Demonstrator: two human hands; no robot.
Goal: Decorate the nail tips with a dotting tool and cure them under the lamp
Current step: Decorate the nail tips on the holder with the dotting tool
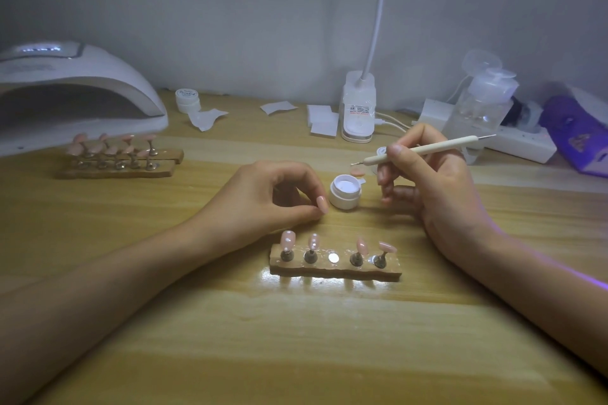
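Observation:
A wooden holder [335, 270] in front of me carries several pink nail tips on metal stands, and its middle slot [333, 257] is bare. My left hand [269, 200] rests on the table behind it. Its thumb and forefinger pinch what looks like a pink nail tip [321, 204]; any stand is hidden. My right hand [434, 181] grips a white dotting tool [424, 149], whose tip points left above an open white gel jar [344, 191]. The white curing lamp [75, 92] stands at the far left.
A second wooden holder [121, 164] with several pink tips lies before the lamp. Another small jar [187, 100], white wipes [324, 120], a desk-lamp base [358, 108], a pump bottle [480, 105], a power strip [523, 145] and a purple pack [579, 135] line the back.

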